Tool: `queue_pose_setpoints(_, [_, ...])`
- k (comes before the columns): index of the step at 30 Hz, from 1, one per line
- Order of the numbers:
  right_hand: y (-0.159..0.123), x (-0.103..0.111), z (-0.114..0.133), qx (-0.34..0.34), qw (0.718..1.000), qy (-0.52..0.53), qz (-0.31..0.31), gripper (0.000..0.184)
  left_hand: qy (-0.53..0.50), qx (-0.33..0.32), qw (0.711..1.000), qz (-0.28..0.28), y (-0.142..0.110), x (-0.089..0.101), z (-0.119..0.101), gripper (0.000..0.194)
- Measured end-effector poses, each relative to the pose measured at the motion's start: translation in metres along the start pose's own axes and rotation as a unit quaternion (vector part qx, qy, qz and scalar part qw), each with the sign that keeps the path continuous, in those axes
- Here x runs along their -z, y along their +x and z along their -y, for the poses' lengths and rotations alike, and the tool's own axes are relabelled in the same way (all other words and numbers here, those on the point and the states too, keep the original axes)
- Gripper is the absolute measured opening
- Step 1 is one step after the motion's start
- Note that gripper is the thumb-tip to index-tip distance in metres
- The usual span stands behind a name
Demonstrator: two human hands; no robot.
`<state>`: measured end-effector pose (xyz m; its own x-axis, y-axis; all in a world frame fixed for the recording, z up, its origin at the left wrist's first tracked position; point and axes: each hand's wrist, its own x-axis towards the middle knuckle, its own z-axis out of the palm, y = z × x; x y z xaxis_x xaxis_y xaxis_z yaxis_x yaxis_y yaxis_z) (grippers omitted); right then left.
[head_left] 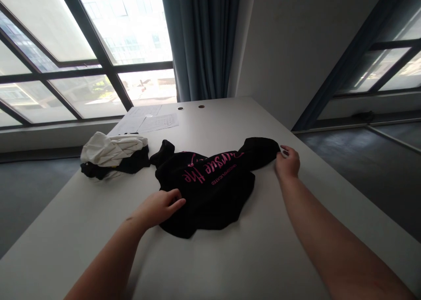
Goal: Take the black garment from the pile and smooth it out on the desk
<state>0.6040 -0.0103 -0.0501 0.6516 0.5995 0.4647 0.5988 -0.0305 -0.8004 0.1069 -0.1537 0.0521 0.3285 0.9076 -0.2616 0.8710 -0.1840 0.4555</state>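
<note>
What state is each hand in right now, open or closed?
Left hand: open, lying on the black garment, not clearly gripping.
Right hand: closed, apparently pinching the garment's sleeve end.

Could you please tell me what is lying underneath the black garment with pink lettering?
The black garment lies on the white tabletop, which shows around its edges; the left hand rests on top. Whatever is directly beneath the fabric cannot be seen, being covered.
</note>
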Motion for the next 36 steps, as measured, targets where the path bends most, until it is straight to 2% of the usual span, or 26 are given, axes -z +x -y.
queue_pose_setpoints(2, [-0.018,0.006,0.015,0.099,0.995,-0.012,-0.009,0.042,0.078,0.000,0.993,-0.083,0.001,-0.007,-0.014,0.035])
queue_pose_setpoints(4, [-0.042,0.012,0.036,0.196,0.980,-0.027,0.018,0.037,0.099,-0.076,0.981,-0.146,0.003,-0.022,-0.029,0.030])
queue_pose_setpoints(5, [-0.054,0.015,0.047,0.236,0.969,-0.034,0.060,0.030,0.096,-0.136,0.973,-0.158,0.004,-0.032,-0.036,0.027])
queue_pose_setpoints(6, [-0.067,0.017,0.058,0.267,0.954,-0.038,0.128,0.024,0.093,-0.198,0.963,-0.159,0.006,-0.042,-0.042,0.025])
queue_pose_setpoints(8, [-0.088,0.020,0.074,0.307,0.904,-0.045,0.296,0.023,0.093,-0.282,0.944,-0.146,0.010,-0.062,-0.050,0.030])
queue_pose_setpoints(10, [-0.104,0.020,0.081,0.327,0.856,-0.065,0.394,0.023,0.099,-0.299,0.940,-0.133,0.014,-0.077,-0.054,0.040])
queue_pose_setpoints(11, [-0.108,0.020,0.082,0.333,0.847,-0.076,0.408,0.024,0.100,-0.292,0.942,-0.130,0.015,-0.082,-0.054,0.043])
queue_pose_setpoints(13, [-0.112,0.018,0.079,0.334,0.851,-0.094,0.394,0.028,0.097,-0.272,0.948,-0.130,0.019,-0.087,-0.051,0.045])
queue_pose_setpoints(16, [-0.111,0.015,0.073,0.323,0.870,-0.105,0.357,0.036,0.083,-0.253,0.955,-0.132,0.022,-0.086,-0.046,0.038])
queue_pose_setpoints(19, [-0.108,0.015,0.069,0.304,0.882,-0.135,0.333,0.030,0.077,-0.244,0.959,-0.125,0.024,-0.084,-0.045,0.031])
queue_pose_setpoints(22, [-0.107,0.022,0.067,0.272,0.890,-0.153,0.333,0.019,0.072,-0.264,0.957,-0.099,0.024,-0.085,-0.045,0.030])
queue_pose_setpoints(25, [-0.108,0.035,0.060,0.260,0.891,-0.122,0.352,0.014,0.063,-0.296,0.950,-0.075,0.023,-0.086,-0.046,0.029])
queue_pose_setpoints(30, [-0.108,0.049,0.047,0.232,0.905,-0.082,0.348,0.021,0.047,-0.316,0.946,-0.046,0.023,-0.085,-0.050,0.033])
queue_pose_setpoints(33, [-0.107,0.042,0.050,0.253,0.902,-0.099,0.335,0.017,0.054,-0.317,0.945,-0.065,0.025,-0.083,-0.060,0.035])
queue_pose_setpoints(36, [-0.107,0.034,0.058,0.274,0.895,-0.118,0.330,0.013,0.080,-0.301,0.942,-0.122,0.026,-0.076,-0.065,0.033])
